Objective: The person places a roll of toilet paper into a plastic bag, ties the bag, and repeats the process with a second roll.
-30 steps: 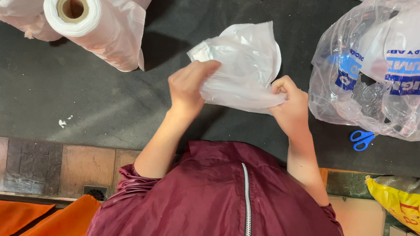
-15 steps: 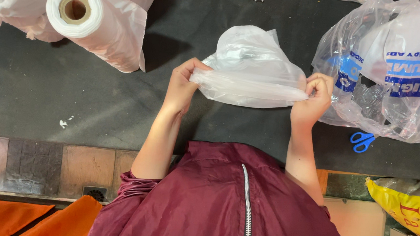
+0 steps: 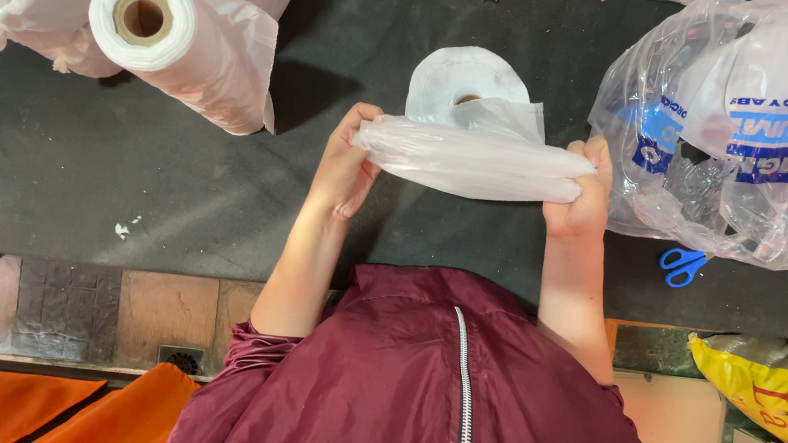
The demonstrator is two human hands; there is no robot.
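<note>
Desk [image 3: 180,205] surface, dark and matte, is carrying everything, with a big clear bag of printed packs [image 3: 748,128] lying at the right and a fat roll of thin plastic [image 3: 183,41] lying at the upper left. Between them a white roll of paper [image 3: 466,79] is standing on end, just behind the hands. Both hands are holding a clear plastic bag [image 3: 474,160] stretched flat and level above the desk: the left hand [image 3: 347,166] is pinching one end between thumb and fingers, and the right hand [image 3: 583,194] is closing in a fist around the other. By the look of it, the bag is being pulled taut and smoothed; folding or opening it calls for keeping both ends gripped evenly. Blue scissors [image 3: 683,266] are lying near the right wrist.
</note>
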